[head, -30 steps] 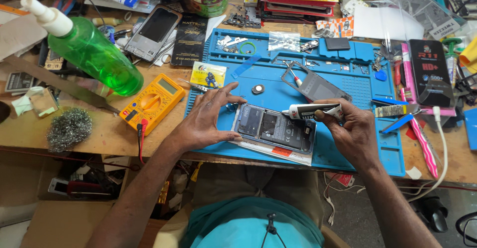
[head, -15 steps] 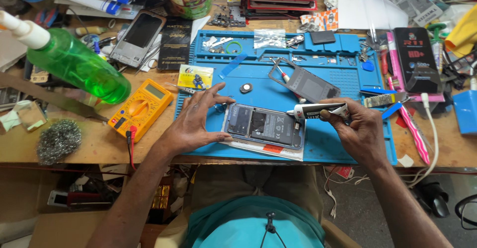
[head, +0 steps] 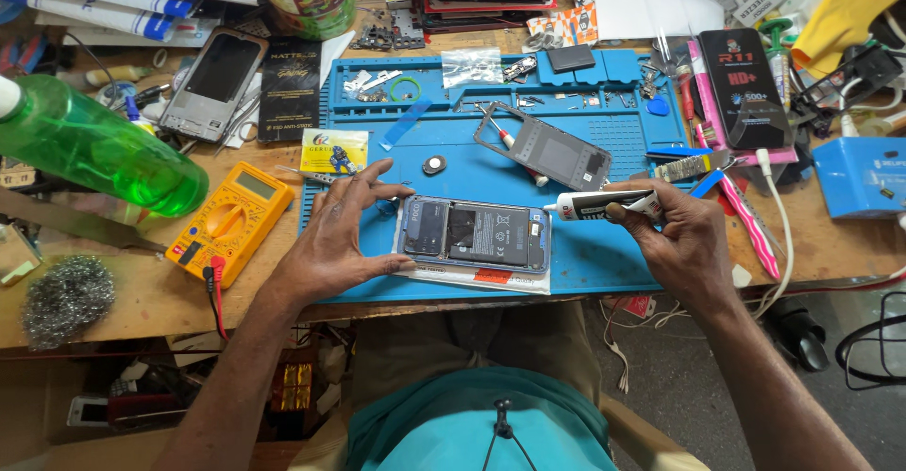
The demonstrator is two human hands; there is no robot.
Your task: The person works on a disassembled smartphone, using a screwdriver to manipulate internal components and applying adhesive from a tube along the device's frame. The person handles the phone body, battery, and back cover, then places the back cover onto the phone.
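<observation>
1. While the opened phone (head: 475, 235) lies back-up on the blue work mat (head: 604, 254), near its front edge, the left hand (head: 332, 237) steadies the phone's left end, fingers spread wide.
2. Right hand (head: 681, 237), just right of the phone, grips a white glue tube (head: 604, 207); nozzle points toward the phone's upper right corner.
3. Yellow multimeter (head: 230, 222) sits left of the phone, off the mat.

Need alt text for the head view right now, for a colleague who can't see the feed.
Seen from above, a person's left hand steadies an opened phone with its back off on a blue repair mat, while the right hand holds a small glue tube with its nozzle at the phone's right edge. A yellow multimeter, green bottle and removed back cover lie around.
</observation>
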